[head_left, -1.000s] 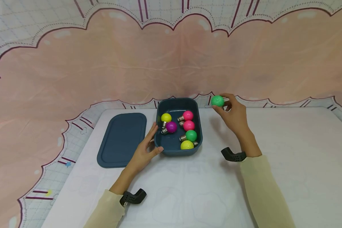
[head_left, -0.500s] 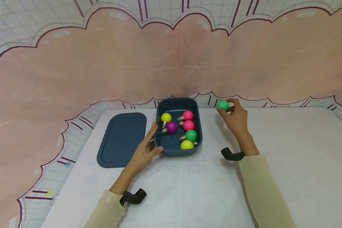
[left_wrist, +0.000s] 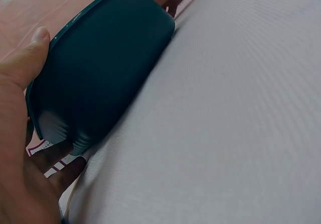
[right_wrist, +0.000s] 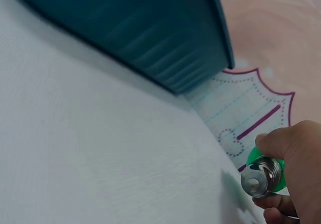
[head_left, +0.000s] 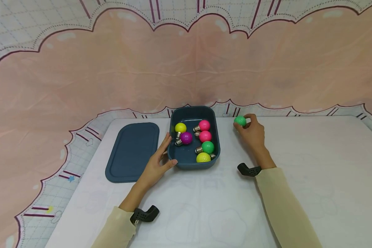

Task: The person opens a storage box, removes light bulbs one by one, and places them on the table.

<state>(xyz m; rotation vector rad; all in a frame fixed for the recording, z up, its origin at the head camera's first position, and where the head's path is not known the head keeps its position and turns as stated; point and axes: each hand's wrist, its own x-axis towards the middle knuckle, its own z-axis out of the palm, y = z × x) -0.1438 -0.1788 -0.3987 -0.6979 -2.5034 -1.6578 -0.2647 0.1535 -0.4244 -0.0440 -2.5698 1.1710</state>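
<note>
My right hand (head_left: 253, 132) pinches a green light bulb (head_left: 240, 120) between thumb and fingers, to the right of a dark blue box. In the right wrist view, the bulb's silver screw base (right_wrist: 262, 178) points toward the camera, its green globe mostly hidden. The box (head_left: 193, 165) holds several bulbs: two pink (head_left: 205, 136), a green one (head_left: 208, 147), a purple one (head_left: 186, 138) and two yellow (head_left: 203, 157). My left hand (head_left: 155, 168) holds the box's near left corner, with the thumb (left_wrist: 37, 48) at the rim and the fingers along the side wall.
A flat dark blue lid (head_left: 132, 151) lies on the white table (head_left: 204, 206), left of the box. A peach curtain-like cloth (head_left: 186, 69) with scalloped print hangs behind the table. Each wrist wears a black camera band.
The right hand with the green bulb first shifts right, then comes down and slightly back left, lower toward the table. The left hand and the box stay put.
</note>
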